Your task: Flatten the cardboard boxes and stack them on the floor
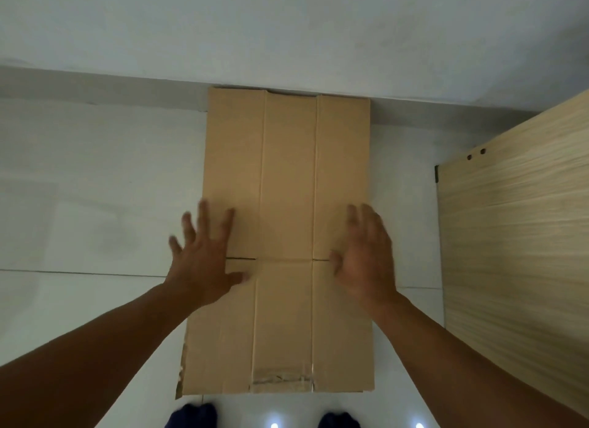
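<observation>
A flattened brown cardboard box [287,188] lies on the white tiled floor, its far end against the wall and its near end by my feet. Fold creases run along its length and torn tape shows at its near edge. My left hand [204,258] is over the box's left edge with fingers spread wide and nothing in it. My right hand [366,255] is over the right edge, fingers extended, holding nothing. Both hands look slightly blurred. Whether the palms touch the cardboard cannot be told.
A light wood-grain panel [516,230] stands at the right, close to the box's right edge. The white wall [287,29] runs across the back. My dark-clad feet [194,416] are at the bottom edge, on the white floor tiles [95,188].
</observation>
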Available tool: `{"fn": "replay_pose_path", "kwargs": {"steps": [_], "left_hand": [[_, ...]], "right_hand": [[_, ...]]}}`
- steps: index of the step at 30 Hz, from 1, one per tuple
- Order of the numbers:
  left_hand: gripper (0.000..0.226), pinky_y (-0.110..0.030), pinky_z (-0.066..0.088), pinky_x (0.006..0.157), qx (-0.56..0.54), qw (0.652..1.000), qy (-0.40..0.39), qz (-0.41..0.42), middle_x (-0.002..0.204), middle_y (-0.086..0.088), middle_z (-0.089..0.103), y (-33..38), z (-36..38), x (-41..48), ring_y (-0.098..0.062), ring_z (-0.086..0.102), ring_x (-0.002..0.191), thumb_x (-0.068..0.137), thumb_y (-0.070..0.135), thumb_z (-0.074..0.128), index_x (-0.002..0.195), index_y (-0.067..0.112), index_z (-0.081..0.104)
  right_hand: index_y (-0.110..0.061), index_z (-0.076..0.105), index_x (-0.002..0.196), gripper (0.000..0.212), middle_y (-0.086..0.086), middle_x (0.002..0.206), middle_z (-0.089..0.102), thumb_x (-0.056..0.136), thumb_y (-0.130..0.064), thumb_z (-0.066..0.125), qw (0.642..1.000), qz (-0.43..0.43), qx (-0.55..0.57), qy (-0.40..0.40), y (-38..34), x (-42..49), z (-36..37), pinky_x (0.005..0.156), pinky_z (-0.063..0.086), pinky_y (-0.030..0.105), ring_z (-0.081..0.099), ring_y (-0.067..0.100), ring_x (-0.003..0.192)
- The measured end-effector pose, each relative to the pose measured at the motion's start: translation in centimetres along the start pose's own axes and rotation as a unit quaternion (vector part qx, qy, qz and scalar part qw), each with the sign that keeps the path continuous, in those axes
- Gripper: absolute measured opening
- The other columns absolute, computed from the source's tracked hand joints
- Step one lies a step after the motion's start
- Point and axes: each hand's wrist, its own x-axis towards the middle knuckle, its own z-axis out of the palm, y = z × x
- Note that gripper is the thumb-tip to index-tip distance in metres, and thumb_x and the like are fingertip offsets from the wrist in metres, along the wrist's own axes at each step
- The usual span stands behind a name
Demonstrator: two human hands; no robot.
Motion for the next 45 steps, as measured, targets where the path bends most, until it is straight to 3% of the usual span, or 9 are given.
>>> {"fn": "replay_pose_path", "kwargs": {"steps": [3, 7, 11, 20, 23, 26, 32, 39, 45], "left_hand": [[0.144, -0.068, 0.001, 0.113, 0.104, 0.989, -0.004, 0.107, 0.15, -0.005, -0.049, 2.2, -1.6, 2.2, -0.041, -0.034, 0.141, 0.062, 0.068, 0.077, 0.147, 0.033, -0.033], [0.163, -0.069, 0.0, 0.112, 0.165, 0.978, -0.049, 0.116, 0.148, -0.007, -0.051, 4.3, -3.6, 6.5, -0.043, -0.038, 0.139, 0.045, 0.077, 0.079, 0.146, 0.02, -0.035], [0.168, -0.067, 0.006, 0.114, 0.176, 0.973, -0.101, 0.111, 0.149, -0.008, -0.049, 5.0, -4.6, 8.7, -0.045, -0.034, 0.14, 0.04, 0.075, 0.083, 0.148, 0.016, -0.033], [0.17, -0.07, 0.01, 0.113, 0.187, 0.969, -0.128, 0.099, 0.148, -0.008, -0.05, 5.4, -4.1, 9.8, -0.047, -0.034, 0.139, 0.039, 0.071, 0.086, 0.146, 0.014, -0.033], [0.169, -0.07, 0.009, 0.114, 0.189, 0.97, -0.114, 0.101, 0.147, -0.009, -0.051, 5.2, -3.9, 9.3, -0.047, -0.035, 0.139, 0.041, 0.072, 0.084, 0.146, 0.014, -0.033], [0.163, -0.071, 0.007, 0.114, 0.195, 0.973, -0.067, 0.106, 0.149, -0.011, -0.048, 5.1, -3.6, 8.1, -0.047, -0.032, 0.141, 0.047, 0.071, 0.083, 0.149, 0.013, -0.029], [0.115, -0.07, 0.008, 0.114, 0.16, 0.98, -0.033, 0.112, 0.155, -0.014, -0.039, 5.7, -0.8, 2.7, -0.045, -0.025, 0.145, 0.082, 0.05, 0.07, 0.156, 0.012, -0.01], [0.141, -0.07, 0.01, 0.115, 0.151, 0.977, -0.107, 0.109, 0.152, -0.012, -0.044, 5.1, 0.8, 2.0, -0.048, -0.028, 0.142, 0.066, 0.055, 0.083, 0.153, 0.009, -0.018], [0.127, -0.058, 0.011, 0.121, 0.103, 0.979, -0.121, 0.126, 0.155, -0.007, -0.041, 5.3, -3.7, -0.9, -0.037, -0.023, 0.148, 0.078, 0.056, 0.074, 0.153, 0.013, -0.019]], "right_hand": [[-0.025, 0.003, 0.156, 0.113, 0.013, 0.163, -0.013, 0.074, -0.052, 0.075, 0.985, -0.132, -0.055, -0.101, -2.8, 2.2, -0.2, 0.121, 0.012, 0.051, -0.004, 0.035, 0.15], [-0.03, -0.012, 0.155, 0.137, 0.002, 0.158, -0.035, 0.06, -0.06, 0.082, 0.977, -0.098, -0.061, -0.179, -4.6, 6.5, -0.8, 0.118, 0.007, 0.058, -0.02, 0.031, 0.148], [-0.029, -0.015, 0.154, 0.146, 0.0, 0.158, -0.035, 0.054, -0.055, 0.088, 0.971, -0.078, -0.096, -0.206, -4.7, 8.6, -1.1, 0.115, 0.02, 0.06, -0.016, 0.03, 0.15], [-0.028, -0.015, 0.154, 0.146, 0.001, 0.158, -0.033, 0.055, -0.056, 0.088, 0.96, -0.077, -0.133, -0.236, -5.0, 9.5, -1.0, 0.111, 0.023, 0.062, -0.016, 0.031, 0.15], [-0.026, -0.007, 0.156, 0.138, 0.003, 0.161, -0.026, 0.057, -0.058, 0.084, 0.97, -0.089, -0.108, -0.197, -4.7, 8.7, -0.9, 0.112, 0.022, 0.059, -0.011, 0.03, 0.15], [-0.02, 0.008, 0.156, 0.113, 0.011, 0.163, -0.014, 0.072, -0.054, 0.075, 0.978, -0.12, -0.092, -0.143, -4.4, 5.6, -0.4, 0.118, 0.019, 0.053, -0.005, 0.03, 0.151], [-0.02, 0.006, 0.157, 0.103, 0.007, 0.163, -0.021, 0.08, -0.044, 0.071, 0.973, -0.142, -0.074, -0.164, -3.3, -0.5, 2.0, 0.119, 0.011, 0.056, -0.013, 0.032, 0.15], [-0.021, -0.007, 0.156, 0.109, 0.003, 0.159, -0.032, 0.082, -0.046, 0.069, 0.965, -0.125, -0.097, -0.209, -3.3, 0.3, 2.8, 0.12, 0.004, 0.055, -0.02, 0.03, 0.149], [-0.02, 0.002, 0.157, 0.075, 0.008, 0.163, -0.017, 0.099, -0.031, 0.048, 0.968, -0.088, -0.073, -0.221, -4.1, -1.5, -2.8, 0.122, 0.007, 0.049, -0.01, 0.029, 0.151]]}}
